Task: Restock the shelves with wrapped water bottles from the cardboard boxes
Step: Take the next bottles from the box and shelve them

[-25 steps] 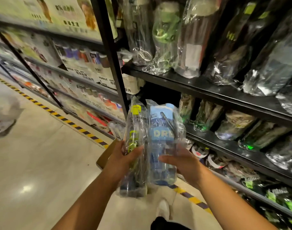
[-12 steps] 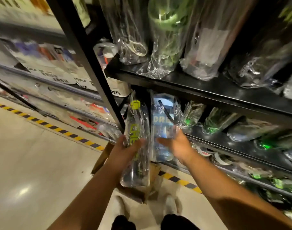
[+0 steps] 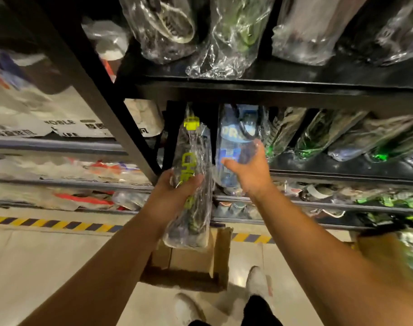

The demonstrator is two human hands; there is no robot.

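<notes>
Left hand [image 3: 177, 191] gripping yellow-capped clear-wrapped bottle [image 3: 192, 158]; right hand [image 3: 249, 171] gripping blue-labelled wrapped bottle [image 3: 232, 142], frame centre. Risk: slick film slipping; blue bottle toppling leaning wrapped bottles [image 3: 285, 132], centre right.

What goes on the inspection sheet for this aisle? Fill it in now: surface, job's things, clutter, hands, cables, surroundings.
Surface: black shelf, lined with wrapped bottles right of the hands.
Job's things: yellow-capped bottle and blue bottle, both wrapped, held at the shelf's left end; cardboard box on the floor below.
Clutter: nothing seen.
Hands: left hand grips the yellow-capped bottle; right hand grips the blue bottle.
Cables: nothing seen.
Surroundings: upper shelf holding bagged bottles; striped tape on the floor; white shoes.
</notes>
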